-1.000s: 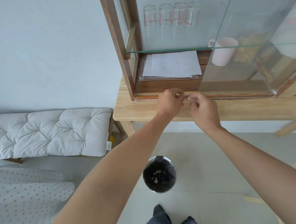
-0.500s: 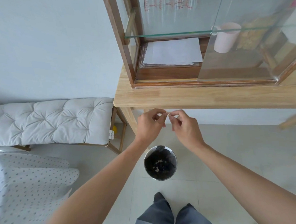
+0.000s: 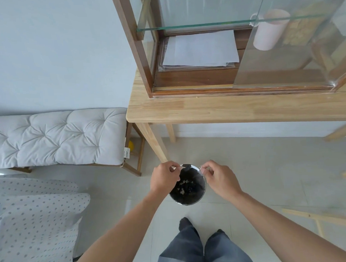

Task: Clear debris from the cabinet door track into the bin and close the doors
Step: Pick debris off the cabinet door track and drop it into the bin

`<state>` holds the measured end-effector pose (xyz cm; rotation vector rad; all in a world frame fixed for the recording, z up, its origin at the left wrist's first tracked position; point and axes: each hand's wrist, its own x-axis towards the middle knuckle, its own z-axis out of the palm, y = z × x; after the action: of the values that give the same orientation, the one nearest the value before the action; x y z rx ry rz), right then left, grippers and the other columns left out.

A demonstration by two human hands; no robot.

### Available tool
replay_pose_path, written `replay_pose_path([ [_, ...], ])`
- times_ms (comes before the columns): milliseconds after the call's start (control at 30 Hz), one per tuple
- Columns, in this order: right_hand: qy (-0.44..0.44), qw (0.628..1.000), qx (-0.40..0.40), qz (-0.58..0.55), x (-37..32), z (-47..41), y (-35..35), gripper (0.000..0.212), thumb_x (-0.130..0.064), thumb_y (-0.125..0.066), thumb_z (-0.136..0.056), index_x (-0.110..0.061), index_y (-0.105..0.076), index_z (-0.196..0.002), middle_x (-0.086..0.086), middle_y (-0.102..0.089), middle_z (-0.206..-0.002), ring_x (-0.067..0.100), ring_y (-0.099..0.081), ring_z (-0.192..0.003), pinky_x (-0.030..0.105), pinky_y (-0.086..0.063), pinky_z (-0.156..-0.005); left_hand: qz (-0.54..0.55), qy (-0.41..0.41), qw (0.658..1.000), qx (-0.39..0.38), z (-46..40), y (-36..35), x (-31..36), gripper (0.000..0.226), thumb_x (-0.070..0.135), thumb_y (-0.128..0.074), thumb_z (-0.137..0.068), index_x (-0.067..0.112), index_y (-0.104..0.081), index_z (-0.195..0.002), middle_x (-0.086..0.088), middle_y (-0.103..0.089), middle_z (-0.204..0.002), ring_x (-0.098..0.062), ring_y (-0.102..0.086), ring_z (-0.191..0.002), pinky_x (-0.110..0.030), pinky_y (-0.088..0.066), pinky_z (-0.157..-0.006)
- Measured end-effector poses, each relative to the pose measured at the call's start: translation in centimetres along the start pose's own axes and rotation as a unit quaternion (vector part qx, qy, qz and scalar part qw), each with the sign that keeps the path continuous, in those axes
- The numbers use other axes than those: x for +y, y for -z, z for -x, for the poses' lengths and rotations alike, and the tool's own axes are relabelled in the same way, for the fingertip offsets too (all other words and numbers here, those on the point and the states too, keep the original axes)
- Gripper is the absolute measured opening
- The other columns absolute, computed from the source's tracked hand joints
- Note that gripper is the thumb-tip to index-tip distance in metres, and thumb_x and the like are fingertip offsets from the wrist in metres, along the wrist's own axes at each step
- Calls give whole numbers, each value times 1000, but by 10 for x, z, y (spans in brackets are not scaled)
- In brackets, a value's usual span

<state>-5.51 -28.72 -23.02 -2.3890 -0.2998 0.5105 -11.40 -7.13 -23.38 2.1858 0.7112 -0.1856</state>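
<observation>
A small pale scrap of debris sits pinched at the fingertips of the left hand, and another pale scrap is pinched at the fingertips of the right hand; both scraps are too small to make out further. Each hand has thumb and forefinger closed narrowly on its scrap, the other fingers curled in. The two hands hang apart over opposite sides of the bin, a round container with a dark lining on the pale tiled floor, with light flecks of debris lying at its bottom. Below the bin, the person's legs in blue-grey trousers stand on the tiles. Up and behind, the cabinet rests on a light wooden table; its door track runs along the bottom front edge. The glass door covers the right part, leaving the left part open, where a stack of white papers lies inside. A pale cup shows behind the glass. To the left stands a bench with a tufted grey cushion.
</observation>
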Motion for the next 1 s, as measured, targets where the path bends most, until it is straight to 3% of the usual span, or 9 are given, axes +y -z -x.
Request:
replay_pose_path([
  [100, -16, 1000, -13, 7, 5, -2, -8, 16, -36, -61, -105, -31, -75, -106, -17, -69, -72, 20, -71, -72, 32, -51, -67, -31, 26, 999, -19, -6, -2, -4, 13, 33, -69, -101, 33, -82, -102, 12, -75, -61, -4, -72, -69, -30, -62, -69],
  [200, -30, 999, -30, 2, 5, -8, -10, 16, -39, -61, -104, -35, -76, -104, -15, -70, -70, 18, -69, -71, 32, -52, -68, -44, 51, 997, -29, -10, -5, -6, 13, 31, -68, -102, 34, -81, -104, 11, -76, -64, -2, -73, -72, -25, -55, -64],
  [333, -41, 998, -50, 1, -1, -18, -7, 29, -44, -58, -105, -37, -76, -126, -12, -80, -94, 19, -75, -93, 31, -54, -81, -42, 65, 996, -32, -13, -7, -5, 22, 24, -60, -104, 32, -79, -113, 10, -78, -69, -1, -74, -75, -23, -53, -63],
  [433, -44, 998, -37, 7, -4, -22, 0, 34, -44, -56, -107, -35, -74, -134, -7, -82, -105, 22, -76, -102, 33, -57, -91, -37, 56, 997, -26, -15, -6, -5, 22, 25, -59, -107, 30, -79, -116, 8, -78, -69, -6, -76, -77, -25, -56, -70],
  [667, -32, 999, -4, -14, -12, -24, 27, 35, -46, -55, -107, -32, -72, -135, -9, -78, -85, 18, -75, -92, 35, -58, -88, -5, 26, 1000, 13, -19, 7, 12, 18, 28, -62, -109, 26, -77, -120, 3, -81, -87, -5, -76, -74, -35, -66, -86],
  [867, 5, 999, 50, -21, -31, -28, 66, 34, -46, -56, -107, -33, -72, -134, -12, -75, -91, 15, -73, -86, 34, -57, -86, 33, -30, 998, 36, -19, 31, 53, 28, 37, -63, -108, 26, -74, -131, 8, -78, -75, -4, -71, -67, -32, -62, -72],
  [1000, 28, 996, 85, -24, -50, -32, 98, 34, -46, -55, -108, -31, -72, -134, -8, -76, -90, 18, -72, -85, 36, -57, -82, 44, -87, 994, 56, -21, 50, 84, 30, 42, -64, -106, 27, -75, -129, 11, -78, -70, -2, -72, -73, -27, -59, -69],
])
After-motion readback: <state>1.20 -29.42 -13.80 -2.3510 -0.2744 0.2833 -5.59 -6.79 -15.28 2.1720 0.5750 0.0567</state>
